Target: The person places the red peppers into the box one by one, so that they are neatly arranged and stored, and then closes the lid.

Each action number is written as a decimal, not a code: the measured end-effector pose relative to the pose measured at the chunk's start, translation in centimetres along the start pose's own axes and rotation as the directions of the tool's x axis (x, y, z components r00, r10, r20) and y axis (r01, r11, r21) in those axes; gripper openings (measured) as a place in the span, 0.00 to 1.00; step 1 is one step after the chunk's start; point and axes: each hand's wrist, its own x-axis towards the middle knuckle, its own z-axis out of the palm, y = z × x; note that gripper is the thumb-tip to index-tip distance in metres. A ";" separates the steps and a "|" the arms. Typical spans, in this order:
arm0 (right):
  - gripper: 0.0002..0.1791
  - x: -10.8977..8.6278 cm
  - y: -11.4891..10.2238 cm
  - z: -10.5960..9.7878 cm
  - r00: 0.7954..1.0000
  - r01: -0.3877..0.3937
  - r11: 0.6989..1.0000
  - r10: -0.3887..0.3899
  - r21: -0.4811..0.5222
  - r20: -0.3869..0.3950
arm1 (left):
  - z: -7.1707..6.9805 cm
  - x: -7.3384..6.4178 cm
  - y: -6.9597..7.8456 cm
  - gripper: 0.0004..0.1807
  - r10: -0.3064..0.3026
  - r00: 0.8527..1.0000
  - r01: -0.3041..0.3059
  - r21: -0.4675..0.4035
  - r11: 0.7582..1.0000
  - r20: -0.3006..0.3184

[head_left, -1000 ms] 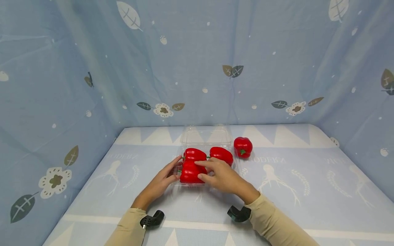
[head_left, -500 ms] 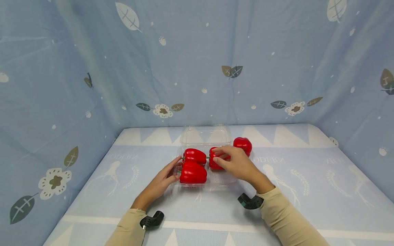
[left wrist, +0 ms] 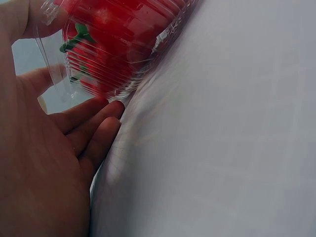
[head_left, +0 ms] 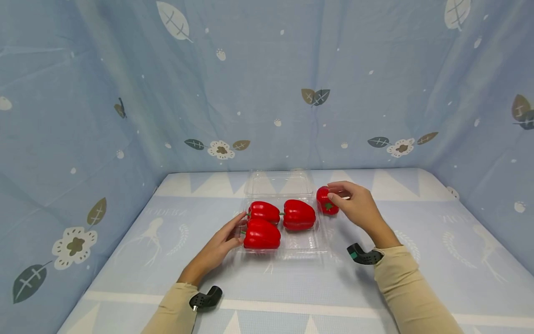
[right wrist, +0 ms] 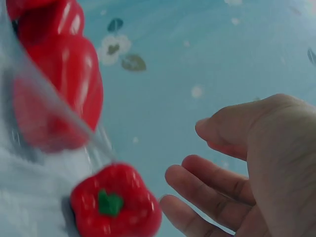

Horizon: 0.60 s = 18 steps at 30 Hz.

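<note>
Right hand: open, fingers apart, gripping nothing; from where I stood it appeared just short of the loose pepper, though contact was hard to judge.
Loose pepper: red, on the bench just beside the container's right side, green stem facing the person.
Left hand: fingers extended, resting against the container's left side, clasping nothing.
Clear container: three red peppers inside, two left, one right; front-right portion bare.
Lid: folded back on the far side.

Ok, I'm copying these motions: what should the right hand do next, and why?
Probably close the right hand around the loose pepper: the hand is beside it without gripping, and the box has bare space at its near right.
</note>
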 end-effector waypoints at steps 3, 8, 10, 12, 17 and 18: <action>0.20 0.1 1.0 -0.5 0.998 -0.053 0.999 0.053 -0.007 -0.026 | 0.0 0.0 0.0 0.38 -0.003 1.000 0.003 -0.008 1.000 0.002; 0.20 0.2 2.5 -0.9 0.992 -0.121 0.993 0.121 -0.002 -0.045 | -0.1 0.1 0.1 0.38 -0.001 1.000 0.001 -0.010 1.000 0.001; 0.21 0.2 3.1 -0.9 0.990 -0.133 0.991 0.133 0.010 -0.037 | -0.1 0.2 0.1 0.38 -0.003 1.000 0.003 -0.007 1.000 0.001; 0.23 0.3 3.6 -0.7 0.990 -0.137 0.990 0.138 0.032 -0.018 | -0.1 0.2 0.1 0.38 -0.005 1.000 0.005 -0.007 1.000 -0.001; 0.33 0.5 5.3 0.0 0.981 -0.181 0.976 0.171 0.121 0.087 | 0.0 0.0 0.2 0.38 -0.018 1.000 0.018 0.001 1.000 -0.008; 0.35 0.6 5.6 0.1 0.978 -0.191 0.972 0.176 0.136 0.109 | 0.0 0.0 0.2 0.38 -0.017 1.000 0.017 0.002 1.000 -0.011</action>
